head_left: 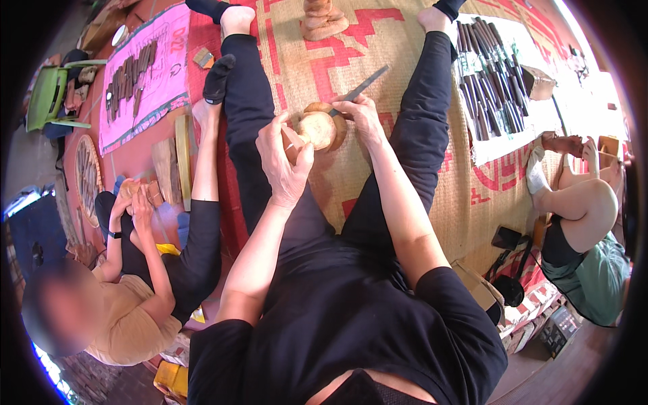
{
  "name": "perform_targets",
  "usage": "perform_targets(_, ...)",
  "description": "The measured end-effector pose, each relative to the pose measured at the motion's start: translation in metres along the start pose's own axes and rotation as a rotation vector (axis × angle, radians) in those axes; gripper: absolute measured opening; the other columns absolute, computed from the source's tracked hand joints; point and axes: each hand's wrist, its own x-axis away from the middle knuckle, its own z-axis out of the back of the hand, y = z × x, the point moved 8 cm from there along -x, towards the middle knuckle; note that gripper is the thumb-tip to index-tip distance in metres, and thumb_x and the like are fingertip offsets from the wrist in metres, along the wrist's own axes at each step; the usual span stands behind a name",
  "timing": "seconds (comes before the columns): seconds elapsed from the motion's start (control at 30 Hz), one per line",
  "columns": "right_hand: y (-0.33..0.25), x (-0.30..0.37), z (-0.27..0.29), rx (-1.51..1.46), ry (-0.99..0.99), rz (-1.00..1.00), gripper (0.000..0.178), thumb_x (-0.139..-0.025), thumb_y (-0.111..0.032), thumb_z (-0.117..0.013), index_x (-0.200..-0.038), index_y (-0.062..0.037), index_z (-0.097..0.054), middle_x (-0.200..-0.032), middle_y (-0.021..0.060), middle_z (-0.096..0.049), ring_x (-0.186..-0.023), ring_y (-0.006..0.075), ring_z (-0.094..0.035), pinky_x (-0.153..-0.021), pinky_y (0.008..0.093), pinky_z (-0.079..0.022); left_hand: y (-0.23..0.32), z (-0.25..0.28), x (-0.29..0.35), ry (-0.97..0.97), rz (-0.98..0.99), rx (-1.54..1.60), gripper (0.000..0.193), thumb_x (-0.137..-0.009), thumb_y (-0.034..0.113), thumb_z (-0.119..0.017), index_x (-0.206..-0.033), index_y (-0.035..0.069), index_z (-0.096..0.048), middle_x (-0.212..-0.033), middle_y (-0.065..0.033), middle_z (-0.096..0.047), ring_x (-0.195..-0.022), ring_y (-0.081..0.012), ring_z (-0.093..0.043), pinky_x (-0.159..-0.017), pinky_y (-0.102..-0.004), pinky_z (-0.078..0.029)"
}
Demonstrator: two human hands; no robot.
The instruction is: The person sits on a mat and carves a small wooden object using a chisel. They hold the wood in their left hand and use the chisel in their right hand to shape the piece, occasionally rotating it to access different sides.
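Observation:
Between my legs I hold a pale, rounded wood carving (pixel 317 130), tilted, with several bulging parts. My left hand (pixel 287 162) is closed round its left side, thumb at the near edge and fingers at the far edge. Beside those fingers, a thin brownish piece with a pale edge shows; I cannot tell whether it belongs to the carving. My right hand (pixel 362 120) grips a long, flat grey file (pixel 368 82) at the carving's upper right. Its free end points away to the far right, and its near end lies against the wood.
A stacked wood carving (pixel 324 19) stands on the woven mat (pixel 418 175) ahead. Dark-handled tools (pixel 491 77) lie on a white cloth at right, more tools (pixel 131 77) on a pink sheet at left. A brush (pixel 203 58) lies near my left leg. People sit on both sides.

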Motion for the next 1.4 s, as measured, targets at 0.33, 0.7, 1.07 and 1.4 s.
perform_targets(0.33,-0.004,-0.006,-0.003,0.005,-0.023,0.048,0.011,-0.079,-0.008,-0.067,-0.089,-0.0024,-0.070,-0.083,0.0059,-0.070,-0.077,0.0142,-0.065,-0.069,0.0292,-0.050,-0.001,0.001,0.000,0.016,-0.032,-0.004,0.060,-0.072,0.018,-0.069,-0.127,0.005,-0.048,-0.109,-0.0139,-0.053,-0.103,-0.0314,-0.050,-0.091,-0.0415,-0.041)
perform_targets(0.7,-0.009,-0.018,-0.006,0.111,-0.068,-0.012,0.014,-0.079,-0.008,-0.066,-0.090,0.0002,-0.068,-0.084,0.0081,-0.070,-0.078,0.0179,-0.067,-0.067,0.0285,-0.052,-0.001,0.001,0.000,0.035,-0.040,-0.003,0.060,-0.072,0.019,-0.069,-0.127,0.006,-0.048,-0.110,-0.0134,-0.053,-0.103,-0.0313,-0.050,-0.090,-0.0412,-0.042)
perform_targets(1.07,-0.014,-0.031,-0.012,0.155,-0.141,-0.018,0.011,-0.079,-0.007,-0.065,-0.086,0.0009,-0.067,-0.081,0.0086,-0.070,-0.070,0.0176,-0.066,-0.067,0.0289,-0.052,-0.002,0.003,0.002,0.042,-0.043,0.013,0.058,-0.073,0.018,-0.068,-0.126,0.005,-0.049,-0.111,-0.0140,-0.053,-0.102,-0.0321,-0.050,-0.090,-0.0420,-0.042)
perform_targets(1.4,-0.014,-0.042,-0.005,0.179,-0.098,0.024,0.017,-0.079,-0.013,-0.066,-0.087,0.0012,-0.066,-0.081,0.0088,-0.068,-0.070,0.0163,-0.065,-0.063,0.0271,-0.052,-0.006,0.005,0.002,0.048,-0.044,0.012,0.058,-0.075,0.024,-0.067,-0.126,0.004,-0.048,-0.111,-0.0144,-0.054,-0.102,-0.0315,-0.051,-0.090,-0.0416,-0.041)
